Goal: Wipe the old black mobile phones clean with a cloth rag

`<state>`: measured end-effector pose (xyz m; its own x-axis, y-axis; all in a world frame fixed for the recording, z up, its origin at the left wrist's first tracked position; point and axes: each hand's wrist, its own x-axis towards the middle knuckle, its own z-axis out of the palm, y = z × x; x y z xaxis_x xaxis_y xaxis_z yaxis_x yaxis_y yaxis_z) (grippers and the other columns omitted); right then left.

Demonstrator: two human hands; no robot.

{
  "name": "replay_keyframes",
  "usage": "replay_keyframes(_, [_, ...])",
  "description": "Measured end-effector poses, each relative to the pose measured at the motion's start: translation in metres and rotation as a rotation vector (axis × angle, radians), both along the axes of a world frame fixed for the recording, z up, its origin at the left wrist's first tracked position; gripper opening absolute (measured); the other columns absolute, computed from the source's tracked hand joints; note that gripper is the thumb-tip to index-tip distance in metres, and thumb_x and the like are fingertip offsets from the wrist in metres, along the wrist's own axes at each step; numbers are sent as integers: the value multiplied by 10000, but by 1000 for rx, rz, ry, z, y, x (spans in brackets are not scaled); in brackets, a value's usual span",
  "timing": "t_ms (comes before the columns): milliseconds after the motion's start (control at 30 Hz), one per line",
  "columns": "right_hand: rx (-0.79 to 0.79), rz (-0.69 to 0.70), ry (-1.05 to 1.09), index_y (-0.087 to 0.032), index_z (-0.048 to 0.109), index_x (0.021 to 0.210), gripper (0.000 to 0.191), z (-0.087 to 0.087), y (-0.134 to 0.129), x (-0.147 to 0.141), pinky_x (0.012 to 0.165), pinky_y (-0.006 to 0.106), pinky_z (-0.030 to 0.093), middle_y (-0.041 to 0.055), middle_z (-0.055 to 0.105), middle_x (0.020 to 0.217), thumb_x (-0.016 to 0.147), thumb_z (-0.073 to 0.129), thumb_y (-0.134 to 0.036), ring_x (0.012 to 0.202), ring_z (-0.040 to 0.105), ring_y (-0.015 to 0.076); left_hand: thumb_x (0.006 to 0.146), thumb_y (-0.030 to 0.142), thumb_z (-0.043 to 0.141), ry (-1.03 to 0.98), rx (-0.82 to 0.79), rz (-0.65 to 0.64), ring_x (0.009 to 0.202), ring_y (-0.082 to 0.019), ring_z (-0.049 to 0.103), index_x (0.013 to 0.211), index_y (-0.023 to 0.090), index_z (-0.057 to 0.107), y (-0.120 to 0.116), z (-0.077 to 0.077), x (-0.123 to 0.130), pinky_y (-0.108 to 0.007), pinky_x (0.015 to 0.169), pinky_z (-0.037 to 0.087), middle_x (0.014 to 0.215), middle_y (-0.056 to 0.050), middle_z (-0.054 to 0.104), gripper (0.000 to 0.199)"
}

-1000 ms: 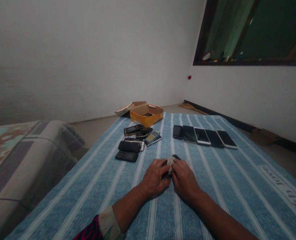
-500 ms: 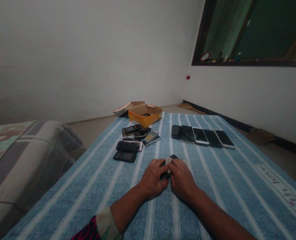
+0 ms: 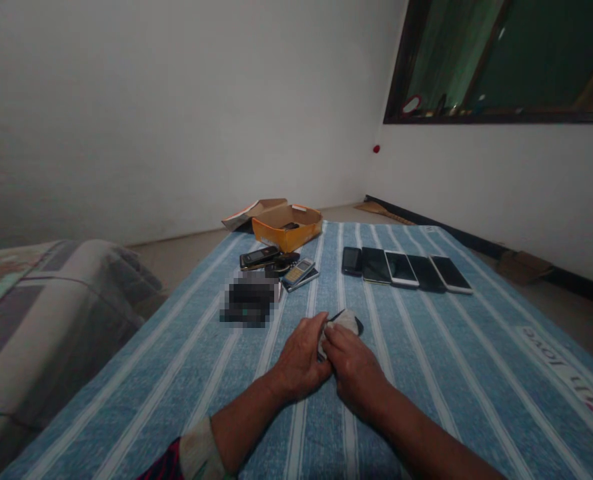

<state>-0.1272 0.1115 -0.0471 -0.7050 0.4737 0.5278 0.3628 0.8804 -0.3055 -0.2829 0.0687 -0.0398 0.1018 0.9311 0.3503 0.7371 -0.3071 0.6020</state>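
Note:
A dark phone (image 3: 359, 325) lies under my hands near the middle of the striped blue cloth, mostly covered. My left hand (image 3: 303, 357) grips its left side, fingers bent around the edge. In my right hand (image 3: 352, 363) is a pale crumpled cloth (image 3: 345, 321), pressed onto the phone's face with closed fingers. Beyond, on the right, several phones lie side by side in a row, a white-edged one (image 3: 401, 269) among them. To the left is a loose pile of older phones, with a silver keypad phone (image 3: 299, 272) at its right side.
An open orange box (image 3: 286, 237) with something dark inside stands at the cloth's far end. Part of the left pile is pixelated. A covered bed or seat (image 3: 76, 320) is at the left, a wall behind.
My right hand has shifted slightly left and down, and more of the pale cloth shows spread across the phone's upper part. The view has moved slightly.

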Motion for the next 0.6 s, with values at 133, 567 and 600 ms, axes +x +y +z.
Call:
replay_keyframes(133, [-9, -105, -13, -105, 646, 1154, 464, -3, 20, 8, 1055, 428, 435, 159, 637, 1216, 769, 435, 48, 1203, 536, 248, 675, 150, 584, 19, 10, -11, 1031, -267, 543, 1327, 169, 386, 2, 3, 2, -448, 919, 493, 1118, -101, 572, 682])
replay_keyframes(567, [-46, 72, 1, -130, 604, 1235, 489, 5, 6, 2, 1058, 427, 439, 158, 615, 1270, 792, 472, 30, 1246, 518, 239, 685, 185, 608, 9, -28, -10, 1088, -287, 538, 1367, 166, 365, 2, 3, 0, -472, 967, 476, 1168, -117, 555, 724])
replay_keyframes(600, [-45, 36, -6, -131, 626, 1201, 464, 4, 11, 4, 1055, 434, 441, 160, 620, 1262, 793, 473, 29, 1232, 531, 240, 681, 171, 603, 10, -18, -9, 1083, -283, 540, 1367, 182, 366, 2, 4, 0, -468, 960, 478, 1165, -108, 559, 726])
